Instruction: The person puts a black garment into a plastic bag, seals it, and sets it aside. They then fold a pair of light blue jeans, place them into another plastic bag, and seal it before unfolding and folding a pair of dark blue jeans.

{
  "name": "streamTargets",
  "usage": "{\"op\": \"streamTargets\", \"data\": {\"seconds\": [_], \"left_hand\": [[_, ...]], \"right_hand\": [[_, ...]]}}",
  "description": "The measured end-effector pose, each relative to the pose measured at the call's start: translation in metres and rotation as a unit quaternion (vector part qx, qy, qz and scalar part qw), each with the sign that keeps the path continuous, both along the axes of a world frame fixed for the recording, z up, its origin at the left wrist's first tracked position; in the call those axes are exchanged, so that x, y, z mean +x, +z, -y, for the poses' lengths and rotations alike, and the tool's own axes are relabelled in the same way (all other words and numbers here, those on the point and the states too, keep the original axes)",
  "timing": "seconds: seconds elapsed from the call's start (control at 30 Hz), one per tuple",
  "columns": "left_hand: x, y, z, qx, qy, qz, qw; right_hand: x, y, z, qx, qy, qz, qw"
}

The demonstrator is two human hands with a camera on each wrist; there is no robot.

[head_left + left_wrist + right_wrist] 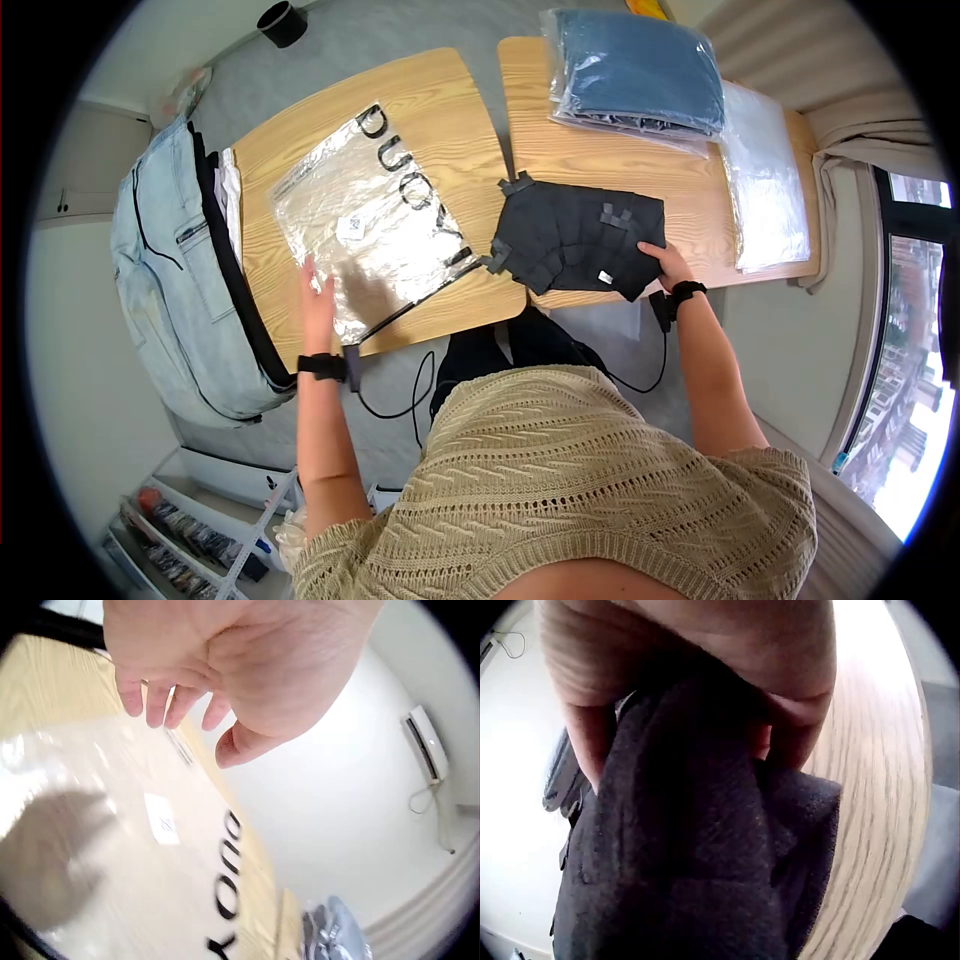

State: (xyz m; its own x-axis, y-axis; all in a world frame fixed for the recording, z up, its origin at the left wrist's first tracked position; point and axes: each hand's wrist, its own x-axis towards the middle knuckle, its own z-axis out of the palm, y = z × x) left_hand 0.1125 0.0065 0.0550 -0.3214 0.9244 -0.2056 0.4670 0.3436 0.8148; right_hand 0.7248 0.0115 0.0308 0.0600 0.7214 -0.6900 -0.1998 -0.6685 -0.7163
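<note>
A folded black garment (575, 225) with small strap tabs and a white label lies toward the right table's front edge. My right hand (672, 264) grips its right end, thumb on one side and fingers on the other; the right wrist view shows the dark cloth (690, 825) bunched between them. To the left lies a flat clear plastic bag (325, 190) with large black lettering and a small white sticker (350, 227). My left hand (318, 298) is at the bag's lower left edge, and in the left wrist view its fingers (156, 705) extend loosely, holding nothing.
Bagged blue garments (640, 70) are stacked at the back right, beside a pile of clear bags (765, 180). Light denim clothing (165, 270) hangs over the left side. A narrow gap separates the two wooden tables (470, 90). Cables dangle from both wrist cameras.
</note>
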Motion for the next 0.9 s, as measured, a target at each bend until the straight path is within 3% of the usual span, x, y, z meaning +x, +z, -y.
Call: {"op": "streamTargets", "data": {"seconds": [0.1,0.17,0.23,0.3,0.33,0.43,0.57,0.63,0.7,0.77,0.83,0.87,0.9], "left_hand": [[0.093,-0.002,-0.005,0.003,-0.097,0.088,0.991],[0.159,-0.008,-0.014,-0.06,-0.145,0.148,0.976],[0.208,-0.029,-0.026,-0.083,-0.152,0.229,0.958],[0.251,-0.025,-0.038,-0.138,-0.069,0.273,0.95],[0.259,-0.027,-0.048,-0.132,-0.098,0.269,0.949],[0.286,-0.027,-0.058,-0.196,-0.02,0.307,0.931],[0.289,-0.011,-0.058,-0.249,-0.05,0.383,0.888],[0.291,0.001,-0.054,-0.251,-0.071,0.427,0.866],[0.294,0.007,-0.049,-0.228,-0.06,0.429,0.872],[0.302,0.017,-0.044,-0.143,-0.046,0.383,0.911],[0.314,0.024,-0.038,-0.084,-0.045,0.36,0.928],[0.319,0.027,-0.037,-0.025,-0.062,0.298,0.952],[0.326,0.032,-0.035,0.033,-0.079,0.234,0.968]], "right_hand": [[0.005,-0.005,0.0,-0.006,-0.051,-0.081,0.995],[0.01,-0.013,0.003,0.0,-0.059,-0.088,0.994],[0.013,-0.018,0.005,-0.004,-0.055,-0.127,0.99],[0.01,-0.012,0.006,-0.002,-0.042,-0.133,0.99],[0.009,-0.011,0.006,-0.003,-0.043,-0.128,0.991],[0.007,-0.004,0.007,-0.005,-0.051,-0.13,0.99],[0.002,0.008,0.002,0.045,-0.041,-0.154,0.986],[-0.003,0.01,0.002,0.129,-0.018,-0.077,0.988],[-0.01,0.028,0.004,0.159,-0.012,-0.054,0.986],[-0.02,0.06,0.004,0.19,-0.001,-0.029,0.981],[-0.028,0.082,0.003,0.285,0.127,0.219,0.924],[-0.032,0.075,0.004,0.331,0.127,0.271,0.895],[-0.036,0.078,0.003,0.332,0.128,0.269,0.895]]}}
